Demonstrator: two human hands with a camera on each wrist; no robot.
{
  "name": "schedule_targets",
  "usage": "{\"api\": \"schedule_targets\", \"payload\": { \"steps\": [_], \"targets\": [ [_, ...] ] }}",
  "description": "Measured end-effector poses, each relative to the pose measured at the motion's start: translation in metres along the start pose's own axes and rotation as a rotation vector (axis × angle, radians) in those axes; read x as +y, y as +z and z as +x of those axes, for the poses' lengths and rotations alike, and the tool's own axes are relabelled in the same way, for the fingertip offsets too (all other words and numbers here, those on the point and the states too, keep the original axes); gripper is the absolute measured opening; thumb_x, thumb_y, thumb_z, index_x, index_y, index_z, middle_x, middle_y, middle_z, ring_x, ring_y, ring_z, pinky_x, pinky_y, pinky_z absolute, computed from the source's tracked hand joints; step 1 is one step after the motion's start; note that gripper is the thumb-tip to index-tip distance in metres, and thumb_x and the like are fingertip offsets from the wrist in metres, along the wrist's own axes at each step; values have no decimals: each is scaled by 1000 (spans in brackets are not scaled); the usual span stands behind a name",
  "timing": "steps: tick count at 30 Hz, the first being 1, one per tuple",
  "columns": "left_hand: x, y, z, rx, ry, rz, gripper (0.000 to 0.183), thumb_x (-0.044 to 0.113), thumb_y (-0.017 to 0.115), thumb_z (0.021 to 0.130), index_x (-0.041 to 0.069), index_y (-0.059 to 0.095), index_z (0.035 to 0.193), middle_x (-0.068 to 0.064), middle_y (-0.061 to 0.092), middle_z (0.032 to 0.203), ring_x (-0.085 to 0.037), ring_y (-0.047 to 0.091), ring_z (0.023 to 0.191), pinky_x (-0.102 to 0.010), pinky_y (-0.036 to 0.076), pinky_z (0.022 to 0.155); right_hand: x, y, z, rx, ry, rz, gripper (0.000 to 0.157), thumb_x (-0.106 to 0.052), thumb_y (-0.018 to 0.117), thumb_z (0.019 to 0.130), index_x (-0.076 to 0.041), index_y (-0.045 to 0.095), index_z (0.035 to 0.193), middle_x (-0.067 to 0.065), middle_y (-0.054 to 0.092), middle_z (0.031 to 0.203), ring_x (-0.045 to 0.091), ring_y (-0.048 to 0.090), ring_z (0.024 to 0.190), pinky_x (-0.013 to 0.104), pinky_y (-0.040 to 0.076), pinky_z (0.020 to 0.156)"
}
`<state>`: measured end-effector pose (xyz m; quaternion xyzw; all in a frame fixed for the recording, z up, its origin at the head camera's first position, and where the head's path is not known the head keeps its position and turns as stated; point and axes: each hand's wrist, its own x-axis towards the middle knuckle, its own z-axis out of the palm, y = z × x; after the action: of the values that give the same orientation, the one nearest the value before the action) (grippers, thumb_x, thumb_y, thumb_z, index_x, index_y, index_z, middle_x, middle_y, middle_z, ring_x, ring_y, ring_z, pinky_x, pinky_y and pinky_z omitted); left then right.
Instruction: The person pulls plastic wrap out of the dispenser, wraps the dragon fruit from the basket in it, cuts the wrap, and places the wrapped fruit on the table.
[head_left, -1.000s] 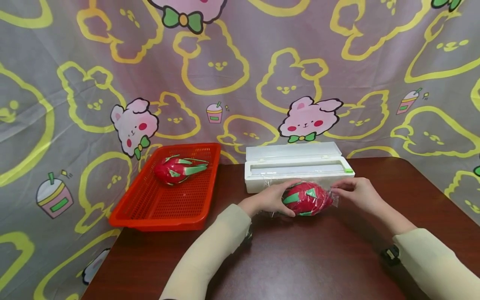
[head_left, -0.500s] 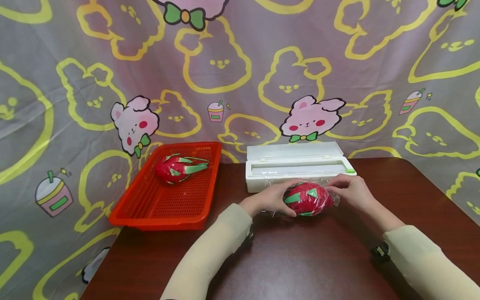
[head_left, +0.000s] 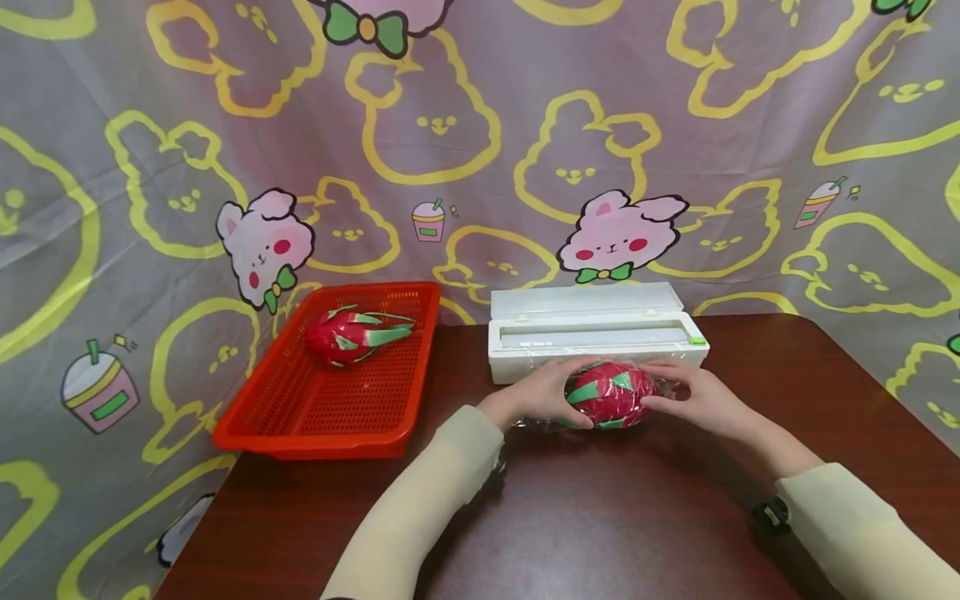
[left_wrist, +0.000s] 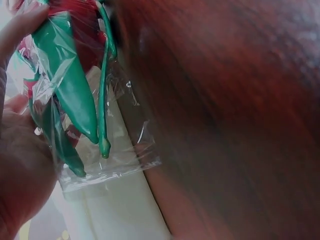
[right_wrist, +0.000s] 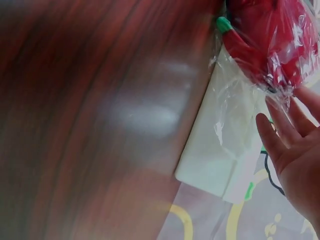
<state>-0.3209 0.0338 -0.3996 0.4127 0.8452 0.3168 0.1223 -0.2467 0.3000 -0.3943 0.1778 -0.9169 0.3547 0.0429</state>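
A red model dragon fruit (head_left: 611, 393) with green leaf tips lies on its side on the table, wrapped in clear plastic film. From the left, my left hand (head_left: 538, 395) grips it, thumb in front and fingers behind. My right hand (head_left: 708, 404) spans the other end, thumb on the near side and fingers along the back. In the left wrist view, loose film (left_wrist: 120, 175) extends past the green leaves (left_wrist: 75, 100). At the right end, film (right_wrist: 232, 100) gathers by the spread fingers (right_wrist: 272, 137) in the right wrist view.
Right behind the fruit stands a white cling film box (head_left: 510, 367), lid raised, with a green slider (head_left: 698, 341) at its right. An orange-red basket (head_left: 408, 425) on the left holds another dragon fruit (head_left: 348, 336). A patterned curtain (head_left: 480, 108) hangs behind the table (head_left: 585, 517).
My right hand was pinching the film off the fruit's right end; it has moved left onto that end, bringing the film against it. The left hand keeps its grip.
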Motion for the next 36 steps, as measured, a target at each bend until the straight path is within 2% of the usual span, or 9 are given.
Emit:
{"api": "schedule_targets", "payload": {
  "steps": [4, 8, 15, 23, 30, 36],
  "targets": [
    [-2, 0, -1, 6, 3, 17, 94, 33, 88, 71, 29, 36, 149, 5, 48, 136, -9, 43, 118, -24, 45, 90, 0, 7, 5, -36, -6, 41, 67, -31, 76, 85, -5, 49, 141, 20, 56, 129, 36, 58, 109, 43, 55, 81],
    [-3, 1, -4, 2, 15, 22, 96, 33, 87, 71, 29, 33, 151, 4, 49, 136, -9, 45, 117, -24, 45, 91, -3, 13, 11, -35, 7, 59, 69, -33, 75, 86, -5, 47, 143, 20, 59, 126, 35, 58, 108, 38, 55, 80],
    [-3, 1, -12, -10, -42, 45, 104, 42, 85, 72, 32, 23, 155, 1, 46, 143, -11, 46, 121, -28, 43, 97, -10, 13, 14, -14, 79, 56, 70, -38, 76, 84, -3, 51, 140, 20, 63, 118, 31, 60, 100, 31, 54, 72],
    [-5, -13, -46, 72, 26, -3, 90, 30, 87, 72, 23, 40, 148, 2, 46, 144, -14, 45, 126, -30, 39, 102, -13, 9, 15, -44, 75, 98, 67, -34, 77, 84, -2, 53, 138, 18, 64, 116, 31, 59, 100, 31, 55, 71],
    [-15, -24, -71, 81, -8, 37, 77, 17, 87, 74, 15, 49, 141, -2, 54, 135, -20, 50, 120, -31, 39, 103, -11, 4, 18, -70, 78, 124, 66, -32, 76, 85, -1, 53, 138, 18, 62, 117, 33, 55, 102, 32, 55, 71],
    [-23, -26, -80, 82, -25, 66, 58, 11, 84, 76, 12, 60, 129, -2, 61, 123, -21, 55, 112, -32, 43, 99, -9, 5, 20, -91, 85, 150, 64, -32, 75, 86, -1, 53, 138, 18, 62, 117, 33, 55, 102, 33, 55, 72]
  ]
}}
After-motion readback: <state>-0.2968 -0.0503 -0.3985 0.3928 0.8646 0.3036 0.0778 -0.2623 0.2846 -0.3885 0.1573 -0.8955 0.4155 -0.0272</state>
